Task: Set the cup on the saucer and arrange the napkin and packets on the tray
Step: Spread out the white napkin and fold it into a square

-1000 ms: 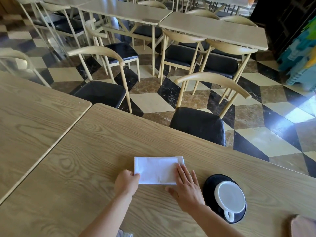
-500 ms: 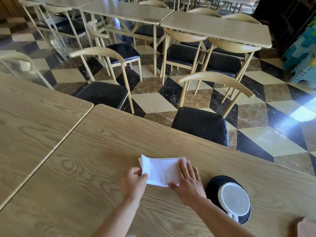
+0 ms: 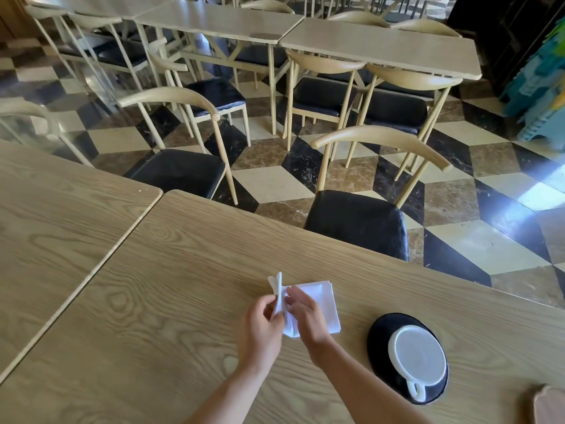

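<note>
Café or restaurant dining room, rows of matching tables (image 3: 379, 47), black-seated chairs (image 3: 357, 221), checkered floor (image 3: 275, 182)

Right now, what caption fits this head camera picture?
Two hands fold a white napkin on the wooden table, beside a cup on its saucer.

No readable text or labels anywhere.
</note>
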Demonstrator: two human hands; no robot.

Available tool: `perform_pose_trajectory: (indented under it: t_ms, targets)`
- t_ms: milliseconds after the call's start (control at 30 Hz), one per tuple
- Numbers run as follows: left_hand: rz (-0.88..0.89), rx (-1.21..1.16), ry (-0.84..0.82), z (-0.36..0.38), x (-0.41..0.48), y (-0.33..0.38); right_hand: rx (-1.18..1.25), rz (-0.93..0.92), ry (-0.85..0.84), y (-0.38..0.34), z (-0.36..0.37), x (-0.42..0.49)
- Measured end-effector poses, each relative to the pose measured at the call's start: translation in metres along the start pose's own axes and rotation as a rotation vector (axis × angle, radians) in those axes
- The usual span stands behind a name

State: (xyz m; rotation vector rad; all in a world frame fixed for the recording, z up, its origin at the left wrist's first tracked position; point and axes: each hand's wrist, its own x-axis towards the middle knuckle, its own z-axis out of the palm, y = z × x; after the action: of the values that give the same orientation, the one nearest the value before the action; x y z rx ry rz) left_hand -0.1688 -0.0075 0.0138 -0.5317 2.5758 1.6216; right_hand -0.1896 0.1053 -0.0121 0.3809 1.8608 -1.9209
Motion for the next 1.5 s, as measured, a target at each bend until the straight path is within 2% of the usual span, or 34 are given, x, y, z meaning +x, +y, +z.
perform_pose_trajectory:
  t_ms: [100,167,233,300,400,467,600,733,867,1000,1100,1267,1500]
  targets:
    - [0.066,0.042,-0.032,0.007,-0.002,0.005,0.179,0.035,-0.063,-0.002,-0.008,0.001]
    - [0.103,0.071,-0.019,0.012,-0.004,0.009,0.362,0.110,0.035,-0.002,-0.018,0.001]
    - [0.120,0.111,-0.021,0.018,-0.007,0.014,0.403,0.134,0.114,-0.006,-0.029,-0.003]
    - [0.154,0.161,-0.030,0.024,-0.010,0.017,0.183,0.077,0.151,-0.018,-0.039,-0.007]
    - [0.213,0.188,-0.044,0.034,-0.015,0.020,-0.372,0.007,0.277,-0.034,-0.047,-0.009]
    - [0.248,0.174,-0.049,0.040,-0.018,0.022,-0.532,0.018,0.344,-0.040,-0.050,-0.007]
    - [0.285,0.164,-0.066,0.052,-0.019,0.020,-0.626,0.040,0.392,-0.040,-0.057,0.000]
    - [0.359,0.214,-0.167,0.060,-0.021,0.012,-0.750,0.065,0.411,-0.039,-0.067,0.009]
    - [0.564,0.410,-0.181,0.063,-0.026,-0.002,-0.877,0.061,0.444,-0.029,-0.076,0.011]
    - [0.686,0.672,-0.261,0.064,-0.032,-0.013,-0.905,0.049,0.480,-0.014,-0.078,0.011]
    - [0.679,0.797,-0.318,0.067,-0.035,-0.020,-0.882,0.045,0.500,-0.006,-0.078,0.010]
    - [0.672,0.846,-0.390,0.067,-0.037,-0.027,-0.833,0.035,0.548,0.004,-0.077,0.009]
    - [0.709,0.944,-0.461,0.064,-0.037,-0.032,-0.905,-0.134,0.530,0.005,-0.080,0.011]
